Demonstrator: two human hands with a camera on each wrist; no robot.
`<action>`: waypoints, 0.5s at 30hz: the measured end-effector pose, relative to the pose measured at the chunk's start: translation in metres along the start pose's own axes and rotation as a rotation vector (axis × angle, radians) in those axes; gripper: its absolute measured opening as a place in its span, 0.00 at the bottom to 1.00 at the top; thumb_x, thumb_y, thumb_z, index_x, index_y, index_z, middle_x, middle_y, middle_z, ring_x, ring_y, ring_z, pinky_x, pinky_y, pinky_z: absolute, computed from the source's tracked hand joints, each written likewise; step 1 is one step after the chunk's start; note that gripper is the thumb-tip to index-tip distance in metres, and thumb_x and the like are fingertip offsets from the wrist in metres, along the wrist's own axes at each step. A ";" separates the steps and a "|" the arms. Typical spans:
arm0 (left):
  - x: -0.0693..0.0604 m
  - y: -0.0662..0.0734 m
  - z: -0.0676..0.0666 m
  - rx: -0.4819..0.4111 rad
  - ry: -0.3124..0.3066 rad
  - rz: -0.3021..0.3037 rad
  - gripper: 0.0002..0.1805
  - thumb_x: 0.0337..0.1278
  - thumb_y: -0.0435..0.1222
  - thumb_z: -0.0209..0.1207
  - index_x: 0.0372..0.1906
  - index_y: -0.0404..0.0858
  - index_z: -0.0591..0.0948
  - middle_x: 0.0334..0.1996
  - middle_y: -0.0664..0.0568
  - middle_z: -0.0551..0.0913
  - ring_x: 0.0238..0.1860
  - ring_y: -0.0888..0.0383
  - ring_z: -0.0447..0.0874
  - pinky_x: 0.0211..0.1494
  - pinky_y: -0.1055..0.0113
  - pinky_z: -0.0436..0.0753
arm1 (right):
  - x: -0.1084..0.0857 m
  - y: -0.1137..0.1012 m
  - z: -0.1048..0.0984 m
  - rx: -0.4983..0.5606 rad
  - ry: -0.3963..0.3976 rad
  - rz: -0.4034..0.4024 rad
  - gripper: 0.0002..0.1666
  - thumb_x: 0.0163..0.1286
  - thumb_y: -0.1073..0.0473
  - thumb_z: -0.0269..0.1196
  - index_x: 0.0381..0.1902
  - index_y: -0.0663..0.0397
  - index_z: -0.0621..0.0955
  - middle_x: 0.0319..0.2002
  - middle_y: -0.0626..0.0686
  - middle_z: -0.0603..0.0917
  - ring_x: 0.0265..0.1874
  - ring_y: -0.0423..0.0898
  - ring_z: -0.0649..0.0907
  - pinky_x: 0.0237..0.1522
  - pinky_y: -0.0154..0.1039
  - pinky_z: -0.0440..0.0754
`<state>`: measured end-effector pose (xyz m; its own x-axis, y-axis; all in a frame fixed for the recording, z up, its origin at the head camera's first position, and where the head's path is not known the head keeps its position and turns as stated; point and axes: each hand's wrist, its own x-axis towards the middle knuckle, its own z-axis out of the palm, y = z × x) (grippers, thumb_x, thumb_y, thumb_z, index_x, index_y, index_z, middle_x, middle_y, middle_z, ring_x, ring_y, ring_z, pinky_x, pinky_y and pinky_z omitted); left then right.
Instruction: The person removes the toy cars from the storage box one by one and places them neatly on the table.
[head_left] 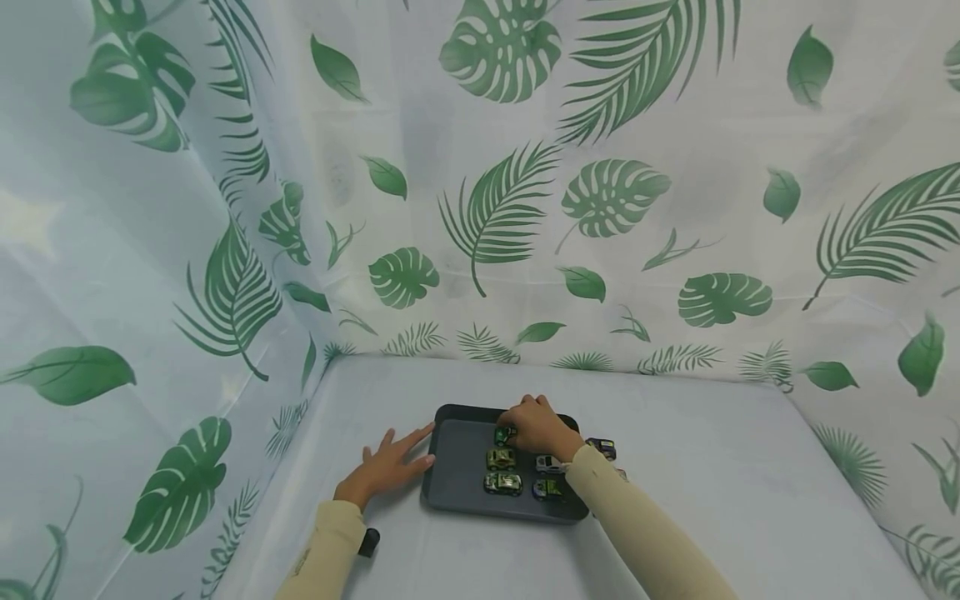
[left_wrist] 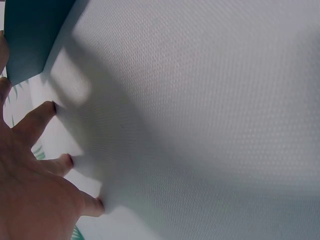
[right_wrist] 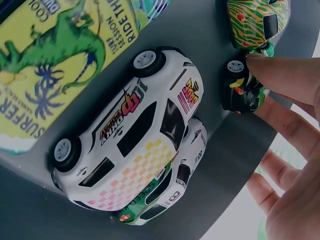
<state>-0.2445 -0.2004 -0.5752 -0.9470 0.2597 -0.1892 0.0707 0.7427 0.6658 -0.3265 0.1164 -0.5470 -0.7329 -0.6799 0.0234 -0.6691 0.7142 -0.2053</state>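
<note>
A dark grey tray (head_left: 456, 471) lies on the white table and holds several toy cars in short rows. My right hand (head_left: 536, 427) reaches over its far part and pinches a small black-and-green toy car (right_wrist: 240, 92) between thumb and finger. Close by in the right wrist view are an orange-and-green striped car (right_wrist: 257, 22), a white car (right_wrist: 167, 120) with a checkered roof, and a yellow surface with a dinosaur print (right_wrist: 55, 65). My left hand (head_left: 386, 468) has its fingers spread on the table, with fingertips at the tray's left rim.
Outside the tray's right side stands a dark toy car (head_left: 602, 448), with another partly hidden by the right sleeve (head_left: 637, 525). A black object (head_left: 369, 542) is beside the left wrist. A leaf-printed curtain (head_left: 495, 225) rises behind the table and along its sides.
</note>
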 end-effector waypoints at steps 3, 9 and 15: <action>-0.001 0.001 0.000 -0.004 -0.001 -0.002 0.37 0.79 0.56 0.60 0.85 0.53 0.66 0.82 0.43 0.64 0.83 0.27 0.42 0.73 0.17 0.39 | 0.000 0.001 0.001 0.001 0.001 0.004 0.18 0.65 0.62 0.79 0.53 0.51 0.92 0.45 0.51 0.92 0.45 0.56 0.82 0.50 0.60 0.75; 0.000 0.000 0.001 0.000 -0.002 -0.005 0.37 0.79 0.56 0.59 0.85 0.53 0.66 0.82 0.43 0.65 0.83 0.27 0.42 0.73 0.17 0.39 | -0.001 0.002 0.000 -0.004 0.013 -0.021 0.17 0.64 0.62 0.79 0.52 0.52 0.92 0.46 0.51 0.92 0.44 0.56 0.82 0.48 0.58 0.74; 0.000 0.000 0.000 0.008 -0.002 -0.002 0.36 0.79 0.55 0.59 0.85 0.53 0.66 0.81 0.43 0.66 0.83 0.28 0.42 0.73 0.17 0.39 | -0.002 0.002 -0.004 0.012 0.006 -0.036 0.16 0.64 0.64 0.79 0.51 0.53 0.92 0.45 0.51 0.92 0.44 0.55 0.82 0.47 0.58 0.75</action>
<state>-0.2444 -0.2005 -0.5750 -0.9464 0.2598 -0.1920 0.0717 0.7484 0.6594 -0.3270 0.1194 -0.5431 -0.7091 -0.7041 0.0374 -0.6936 0.6871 -0.2163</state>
